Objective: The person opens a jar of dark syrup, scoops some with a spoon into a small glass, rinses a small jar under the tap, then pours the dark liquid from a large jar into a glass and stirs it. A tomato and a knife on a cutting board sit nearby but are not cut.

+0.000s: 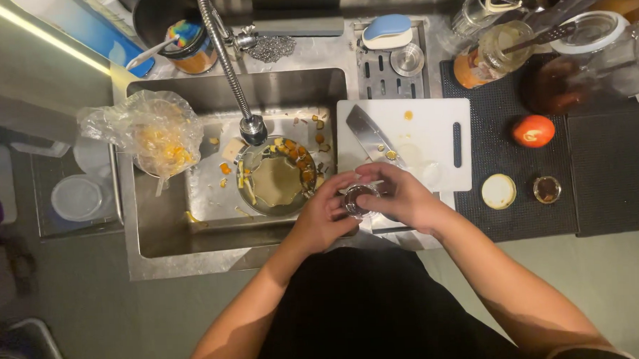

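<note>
Both my hands meet over the right rim of the steel sink (166, 241). My left hand (326, 213) and my right hand (398, 194) are wrapped around a small glass jar (357, 198) with something dark inside. Just beyond them lies a white cutting board (431, 137) with a broad knife (372, 134) resting on it. In the sink, under the spring faucet (250, 125), stands a round bowl (277, 181) of murky water ringed by vegetable scraps.
A crumpled plastic bag (144, 132) with food scraps hangs at the sink's left edge. On the black mat to the right sit a tomato (534, 131), a pale round lid (499, 191) and a small dark jar (547, 189). Glass jars (496, 53) crowd the back right.
</note>
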